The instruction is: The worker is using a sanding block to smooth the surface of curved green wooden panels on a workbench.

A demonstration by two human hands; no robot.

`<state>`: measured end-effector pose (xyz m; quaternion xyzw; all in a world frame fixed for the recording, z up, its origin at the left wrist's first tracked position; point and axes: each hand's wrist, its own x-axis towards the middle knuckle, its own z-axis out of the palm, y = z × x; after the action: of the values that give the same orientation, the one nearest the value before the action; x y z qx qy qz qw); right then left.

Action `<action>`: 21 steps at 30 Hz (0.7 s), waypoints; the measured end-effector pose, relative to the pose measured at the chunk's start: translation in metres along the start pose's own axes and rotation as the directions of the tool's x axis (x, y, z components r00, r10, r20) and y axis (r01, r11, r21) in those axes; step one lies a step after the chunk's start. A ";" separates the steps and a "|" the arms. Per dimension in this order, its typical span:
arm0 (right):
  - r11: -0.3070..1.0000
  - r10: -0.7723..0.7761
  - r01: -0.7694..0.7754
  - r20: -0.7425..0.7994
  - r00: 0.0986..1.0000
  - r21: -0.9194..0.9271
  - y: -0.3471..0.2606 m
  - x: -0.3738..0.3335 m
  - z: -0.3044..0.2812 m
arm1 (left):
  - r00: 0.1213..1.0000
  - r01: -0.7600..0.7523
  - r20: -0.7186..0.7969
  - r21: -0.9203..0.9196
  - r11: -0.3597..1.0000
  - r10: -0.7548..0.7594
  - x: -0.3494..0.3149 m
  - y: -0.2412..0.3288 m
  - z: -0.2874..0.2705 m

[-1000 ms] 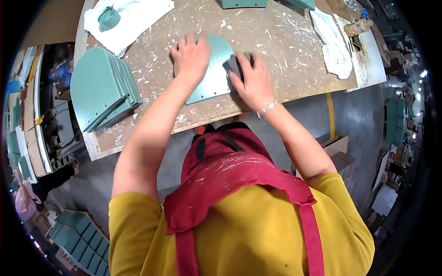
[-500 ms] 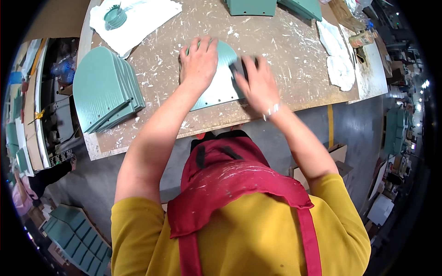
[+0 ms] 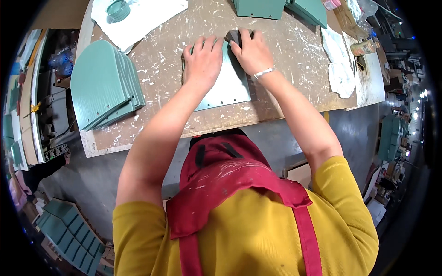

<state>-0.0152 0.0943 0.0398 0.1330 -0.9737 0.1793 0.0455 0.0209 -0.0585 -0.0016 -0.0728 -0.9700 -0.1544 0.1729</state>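
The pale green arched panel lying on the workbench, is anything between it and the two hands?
Nothing separates the left hand from the pale green arched panel; it presses flat on the surface. The right hand holds a dark grey sanding block at the panel's far edge, between the fingers and the panel.

The left hand (image 3: 202,62) and right hand (image 3: 251,53) cover the upper part of the green panel (image 3: 228,85); its top edge cannot be seen. The dark block (image 3: 234,36) under the right fingers is mostly hidden. 2 green pieces (image 3: 260,7) at the workbench's (image 3: 285,92) far edge are cut off by the frame. Items at the right corner are too small to identify.
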 end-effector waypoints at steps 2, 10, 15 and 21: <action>1.000 -0.023 0.023 -0.036 0.999 0.009 -0.002 -0.018 0.005 | 1.000 0.019 0.012 -0.010 1.000 -0.019 -0.004 -0.001 0.003; 0.999 0.011 -0.013 0.031 0.999 0.051 0.000 -0.030 -0.008 | 1.000 -0.003 0.014 0.060 0.998 0.002 0.001 0.002 0.003; 0.995 -0.098 0.099 0.007 0.995 -0.035 0.004 -0.097 -0.009 | 1.000 0.024 0.020 -0.033 0.999 -0.023 -0.002 -0.004 0.004; 0.994 0.038 -0.067 0.301 0.953 0.088 0.015 -0.194 -0.088 | 0.999 0.031 0.046 -0.048 0.998 -0.029 0.000 -0.003 -0.001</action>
<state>0.1704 0.1870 0.0897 0.1347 -0.9627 0.2055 -0.1134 0.0211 -0.0616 -0.0016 -0.0657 -0.9706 -0.1787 0.1470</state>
